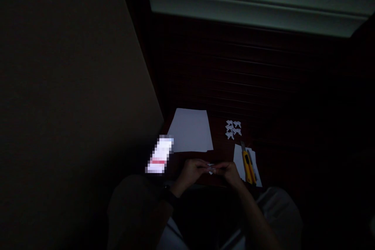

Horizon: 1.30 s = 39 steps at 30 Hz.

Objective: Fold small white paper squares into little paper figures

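Observation:
Between my two hands, near the front edge of the dark table, is a small folded piece of white paper (210, 172). My left hand (193, 168), with a dark band on its wrist, pinches the paper from the left. From the right, the fingers of my right hand (229, 170) close on the same piece. My fingers cover most of it, so its exact shape is hidden. Beyond my right hand, several small folded white paper figures (233, 129) lie grouped on the table.
A stack of white paper sheets (190, 131) lies at the back left. A bright, pixelated phone-like screen (159, 155) is left of my hands. On the right, a yellow utility knife (248, 166) with its blade out rests on white paper (238, 160). The room is dim.

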Each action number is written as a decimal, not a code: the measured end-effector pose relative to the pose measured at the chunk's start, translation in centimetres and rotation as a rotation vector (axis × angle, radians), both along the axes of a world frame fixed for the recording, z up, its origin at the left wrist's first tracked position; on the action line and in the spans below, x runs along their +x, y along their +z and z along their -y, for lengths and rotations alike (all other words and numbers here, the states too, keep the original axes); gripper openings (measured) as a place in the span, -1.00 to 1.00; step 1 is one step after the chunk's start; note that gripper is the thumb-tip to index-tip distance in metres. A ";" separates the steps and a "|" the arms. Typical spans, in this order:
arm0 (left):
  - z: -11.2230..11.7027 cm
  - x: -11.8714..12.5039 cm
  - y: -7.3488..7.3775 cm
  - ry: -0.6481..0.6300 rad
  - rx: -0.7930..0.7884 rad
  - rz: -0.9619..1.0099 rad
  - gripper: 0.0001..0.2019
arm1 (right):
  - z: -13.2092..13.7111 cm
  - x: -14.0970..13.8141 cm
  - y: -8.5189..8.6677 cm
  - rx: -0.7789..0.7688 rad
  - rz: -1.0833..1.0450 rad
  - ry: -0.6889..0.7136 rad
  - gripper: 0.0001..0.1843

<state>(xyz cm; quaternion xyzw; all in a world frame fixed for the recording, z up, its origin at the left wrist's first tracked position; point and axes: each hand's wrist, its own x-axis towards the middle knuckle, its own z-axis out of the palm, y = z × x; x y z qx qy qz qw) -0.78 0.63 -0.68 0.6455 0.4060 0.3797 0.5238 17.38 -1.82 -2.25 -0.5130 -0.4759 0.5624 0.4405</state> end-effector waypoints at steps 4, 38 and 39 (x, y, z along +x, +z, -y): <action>0.1 0.0 0.0 -0.003 0.006 -0.004 -0.88 | 0.0 -0.1 0.1 0.000 0.004 0.009 -0.77; 0.8 1.5 -1.4 0.166 -0.143 0.170 -0.93 | 0.6 -1.3 0.4 0.201 0.048 -0.168 -0.85; 0.8 1.5 -1.5 0.161 -0.141 0.174 -0.94 | 0.7 -1.2 0.3 0.205 0.054 -0.172 -0.85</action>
